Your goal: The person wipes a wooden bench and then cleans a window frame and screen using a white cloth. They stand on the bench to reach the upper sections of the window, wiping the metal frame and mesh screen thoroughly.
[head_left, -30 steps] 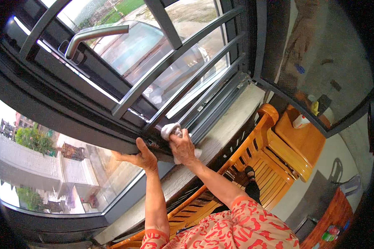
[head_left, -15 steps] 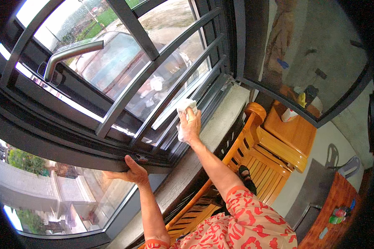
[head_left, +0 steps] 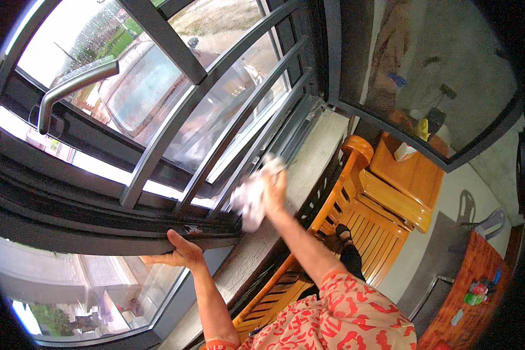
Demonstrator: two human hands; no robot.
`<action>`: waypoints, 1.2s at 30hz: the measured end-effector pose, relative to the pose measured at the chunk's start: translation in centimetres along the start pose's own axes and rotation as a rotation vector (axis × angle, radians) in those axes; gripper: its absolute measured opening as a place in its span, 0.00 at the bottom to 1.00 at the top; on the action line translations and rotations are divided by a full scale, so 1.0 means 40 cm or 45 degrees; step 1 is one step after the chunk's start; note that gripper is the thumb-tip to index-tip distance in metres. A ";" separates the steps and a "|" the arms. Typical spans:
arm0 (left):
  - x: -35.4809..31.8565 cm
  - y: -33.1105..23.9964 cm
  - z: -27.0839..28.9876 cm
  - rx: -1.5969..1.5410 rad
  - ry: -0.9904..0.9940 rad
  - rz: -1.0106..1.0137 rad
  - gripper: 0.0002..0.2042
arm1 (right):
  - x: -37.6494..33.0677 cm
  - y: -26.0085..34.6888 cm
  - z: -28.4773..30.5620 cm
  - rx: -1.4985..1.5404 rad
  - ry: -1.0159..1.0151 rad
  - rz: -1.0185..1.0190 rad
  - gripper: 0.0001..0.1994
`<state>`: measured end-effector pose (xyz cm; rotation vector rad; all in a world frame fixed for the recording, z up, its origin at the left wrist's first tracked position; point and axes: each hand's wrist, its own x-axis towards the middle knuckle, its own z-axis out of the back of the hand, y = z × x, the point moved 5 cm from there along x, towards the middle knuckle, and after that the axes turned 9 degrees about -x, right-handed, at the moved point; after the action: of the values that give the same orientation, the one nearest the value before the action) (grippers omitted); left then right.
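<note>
My right hand (head_left: 275,191) is closed on a crumpled white cloth (head_left: 249,201), blurred by motion. It is over the lower track of the window, beside the lowest bars of the dark metal grille (head_left: 220,153). Part of the cloth hangs out to the left of my fingers. My left hand (head_left: 181,252) grips the edge of the dark window frame (head_left: 114,240), its thumb on the near face and its fingers stretched along the underside. Higher on the left, a metal window handle (head_left: 79,86) sticks out; neither hand touches it.
A pale stone sill (head_left: 318,143) runs below the window. Beside it stands a slatted wooden bench (head_left: 364,248) with a wooden side box (head_left: 411,175). An opened glass pane (head_left: 429,87) juts in at the upper right. A reddish wooden table (head_left: 469,297) is at the lower right.
My right hand has brought the cloth down and nearer along the window's lower edge, and more of it hangs loose. My left hand keeps its hold on the frame. The view has shifted slightly.
</note>
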<state>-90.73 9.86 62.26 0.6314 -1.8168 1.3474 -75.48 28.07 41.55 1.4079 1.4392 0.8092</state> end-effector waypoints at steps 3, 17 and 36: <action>0.001 -0.003 -0.005 0.058 -0.021 -0.027 0.38 | 0.194 0.061 0.085 -0.181 -0.286 0.390 0.20; -0.008 0.020 0.004 0.041 -0.025 0.035 0.39 | -0.075 0.020 -0.021 -1.685 0.044 0.786 0.34; -0.017 0.022 0.051 0.199 -0.103 -0.015 0.39 | 0.282 0.126 0.119 -1.503 -0.015 0.477 0.21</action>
<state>-91.60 8.18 60.92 0.7883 -1.7797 1.4857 -68.17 39.04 42.63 0.7149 0.4371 1.5302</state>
